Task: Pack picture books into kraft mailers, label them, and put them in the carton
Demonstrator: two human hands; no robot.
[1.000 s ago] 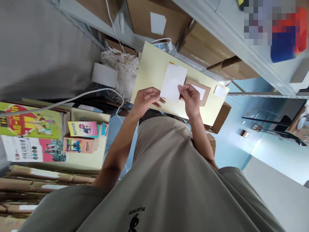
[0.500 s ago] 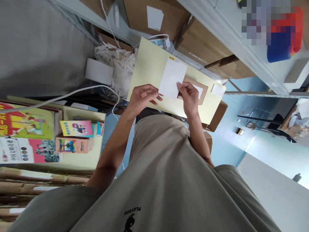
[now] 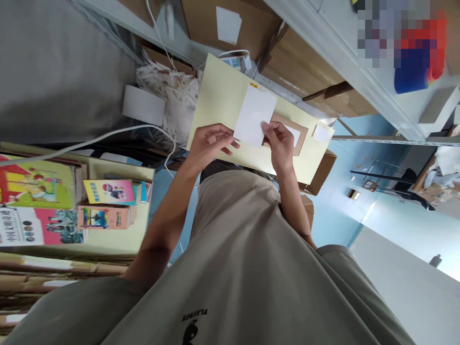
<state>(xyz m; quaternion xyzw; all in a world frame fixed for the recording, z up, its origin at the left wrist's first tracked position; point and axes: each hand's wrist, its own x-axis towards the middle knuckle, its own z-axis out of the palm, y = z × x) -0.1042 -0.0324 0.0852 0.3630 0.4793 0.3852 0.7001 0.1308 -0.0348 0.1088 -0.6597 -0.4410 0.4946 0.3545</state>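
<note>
A white paper sheet (image 3: 254, 112) with a small yellow mark on its top edge is held over the pale yellow board (image 3: 213, 91). My right hand (image 3: 280, 146) pinches the sheet's lower right edge, thumb on top and fingers underneath. By the lower left corner is my left hand (image 3: 212, 146), its fingers curved and apart; whether a fingertip touches the corner I cannot tell. Partly behind my right hand, a flat brown cardboard parcel (image 3: 302, 140) with a white label lies on the board. Farther right on the board is a small white slip (image 3: 321, 133).
Books (image 3: 108, 191) are laid out on a table at the left, above stacked cardboard packets (image 3: 72, 270). White paper strips (image 3: 179, 103) fill a container beside the board. A white cable (image 3: 108, 133) crosses the left side. Cardboard boxes (image 3: 305, 60) stand behind the board.
The whole view has shifted slightly to the left. Both hands and the white sheet keep nearly the same positions relative to the board.
</note>
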